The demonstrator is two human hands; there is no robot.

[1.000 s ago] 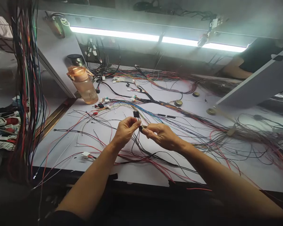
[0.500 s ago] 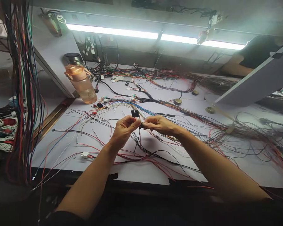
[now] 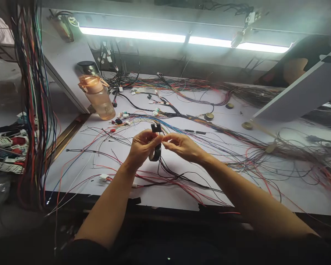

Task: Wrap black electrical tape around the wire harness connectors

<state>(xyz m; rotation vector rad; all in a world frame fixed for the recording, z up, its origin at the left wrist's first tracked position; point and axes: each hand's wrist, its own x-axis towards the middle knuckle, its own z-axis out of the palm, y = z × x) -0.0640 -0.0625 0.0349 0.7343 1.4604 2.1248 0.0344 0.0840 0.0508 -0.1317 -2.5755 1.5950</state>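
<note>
My left hand [image 3: 143,148] pinches a small black connector [image 3: 156,127] between thumb and fingers. The connector stands up above the fingertips. Dark wires [image 3: 165,167] run down from beneath this grip to the table. Just below the left fingers hangs a roll of black tape [image 3: 155,154], close to those wires. On the other side, my right hand [image 3: 182,147] has its thumb and forefinger pressed together, almost touching the left thumb. Whatever lies between the right fingertips is too small to make out.
A water bottle [image 3: 98,95] stands at the back left. Wire harnesses [image 3: 179,116] spread across the white table [image 3: 79,176]. Several tape rolls [image 3: 208,116] lie to the right. Wires [image 3: 33,110] hang at the left, by a heap of connectors [image 3: 5,147]. Another person's arm [image 3: 295,70] shows behind the partition.
The tape roll now shows hanging below my left fingers; before, a dark piece was at the right fingertips. My hands have shifted slightly left, and the right fingertips have risen a little.
</note>
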